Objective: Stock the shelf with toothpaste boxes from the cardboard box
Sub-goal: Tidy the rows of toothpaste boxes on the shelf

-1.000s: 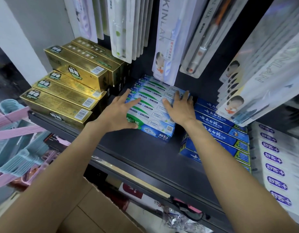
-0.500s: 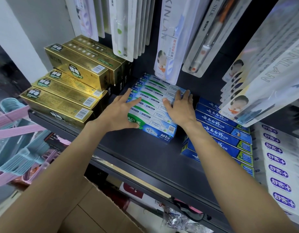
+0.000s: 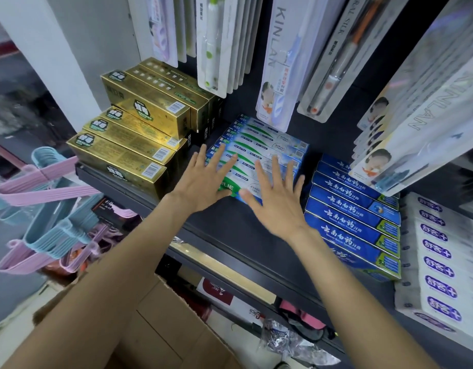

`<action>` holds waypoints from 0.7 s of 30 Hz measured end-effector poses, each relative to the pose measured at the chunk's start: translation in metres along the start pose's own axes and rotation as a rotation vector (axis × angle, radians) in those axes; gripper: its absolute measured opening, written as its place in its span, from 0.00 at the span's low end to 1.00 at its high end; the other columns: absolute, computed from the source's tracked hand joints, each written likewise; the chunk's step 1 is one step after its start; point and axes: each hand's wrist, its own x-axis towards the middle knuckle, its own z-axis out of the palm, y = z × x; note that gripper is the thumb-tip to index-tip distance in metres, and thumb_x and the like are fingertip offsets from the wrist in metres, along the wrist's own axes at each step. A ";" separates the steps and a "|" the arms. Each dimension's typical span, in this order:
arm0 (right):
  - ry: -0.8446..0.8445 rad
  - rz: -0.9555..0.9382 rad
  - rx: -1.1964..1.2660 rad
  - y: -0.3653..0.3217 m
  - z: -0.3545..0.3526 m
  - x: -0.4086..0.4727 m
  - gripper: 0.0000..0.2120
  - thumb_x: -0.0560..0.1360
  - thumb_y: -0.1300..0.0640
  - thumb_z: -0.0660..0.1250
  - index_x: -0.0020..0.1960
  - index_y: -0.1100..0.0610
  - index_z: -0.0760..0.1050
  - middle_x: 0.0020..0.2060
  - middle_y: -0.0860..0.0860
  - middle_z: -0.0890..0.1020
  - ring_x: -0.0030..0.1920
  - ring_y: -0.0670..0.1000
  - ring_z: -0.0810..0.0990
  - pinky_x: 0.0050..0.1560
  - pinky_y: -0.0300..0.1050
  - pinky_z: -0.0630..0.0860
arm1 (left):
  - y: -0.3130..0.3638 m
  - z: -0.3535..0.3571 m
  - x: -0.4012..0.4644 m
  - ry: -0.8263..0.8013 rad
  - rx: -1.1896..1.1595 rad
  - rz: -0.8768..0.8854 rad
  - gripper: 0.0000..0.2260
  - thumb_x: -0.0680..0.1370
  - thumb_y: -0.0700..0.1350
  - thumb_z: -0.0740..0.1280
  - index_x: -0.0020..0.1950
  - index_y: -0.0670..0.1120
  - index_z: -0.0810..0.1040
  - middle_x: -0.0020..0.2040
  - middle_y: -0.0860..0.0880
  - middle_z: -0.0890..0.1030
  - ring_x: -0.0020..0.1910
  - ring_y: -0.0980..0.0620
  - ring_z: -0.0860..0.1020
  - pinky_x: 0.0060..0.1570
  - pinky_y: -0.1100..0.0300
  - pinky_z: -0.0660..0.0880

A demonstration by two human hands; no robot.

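The dark shelf stretched across in front of me, its near edge bare and its far part lined with rows of boxes. Below it, nearest to me, stood the open cardboard box, partly hidden by my left forearm. Toothbrush packs hung above the shelf along the far side. On the left sat the stack of gold boxes, two layers high. On the right lay the row of dark blue boxes, and beyond them, at the far right, the white boxes with purple labels. Between the gold and the dark blue rows, toward the back of the shelf, lay the toothpaste boxes, light blue and white with green stripes, packed side by side. My left hand was spread flat, fingers straight and apart, over the left end of that row. My right hand was spread the same way over its right end, just left of the dark blue boxes. Whether my palms touched the toothpaste boxes or hung just above them, I could not tell. Pink and blue hangers hung off to the left, below the shelf.
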 end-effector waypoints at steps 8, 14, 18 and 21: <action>-0.027 0.026 -0.155 0.001 0.020 0.003 0.30 0.81 0.42 0.45 0.76 0.48 0.36 0.75 0.61 0.38 0.73 0.68 0.36 0.71 0.67 0.44 | -0.001 0.001 -0.002 0.036 -0.009 -0.021 0.34 0.79 0.61 0.57 0.78 0.53 0.42 0.78 0.43 0.43 0.74 0.34 0.49 0.73 0.42 0.49; -0.043 -0.003 -0.087 -0.017 -0.003 -0.001 0.29 0.81 0.43 0.48 0.77 0.50 0.43 0.76 0.59 0.42 0.75 0.63 0.37 0.71 0.66 0.39 | -0.005 -0.011 -0.070 0.616 -0.396 0.001 0.17 0.74 0.39 0.63 0.63 0.44 0.75 0.65 0.44 0.75 0.62 0.43 0.72 0.59 0.49 0.72; -0.022 -0.185 0.301 -0.066 -0.022 -0.005 0.27 0.81 0.49 0.56 0.77 0.51 0.51 0.77 0.55 0.49 0.77 0.55 0.44 0.75 0.55 0.48 | -0.043 -0.021 -0.123 0.866 -0.718 -0.528 0.19 0.74 0.40 0.67 0.65 0.44 0.73 0.62 0.47 0.74 0.60 0.51 0.70 0.59 0.62 0.64; -0.092 -0.237 0.523 -0.108 -0.020 0.002 0.29 0.79 0.52 0.59 0.76 0.49 0.51 0.76 0.53 0.57 0.71 0.51 0.65 0.69 0.55 0.67 | -0.075 -0.025 -0.133 0.724 -1.168 -0.779 0.26 0.76 0.46 0.69 0.72 0.46 0.64 0.61 0.52 0.71 0.56 0.55 0.72 0.57 0.59 0.70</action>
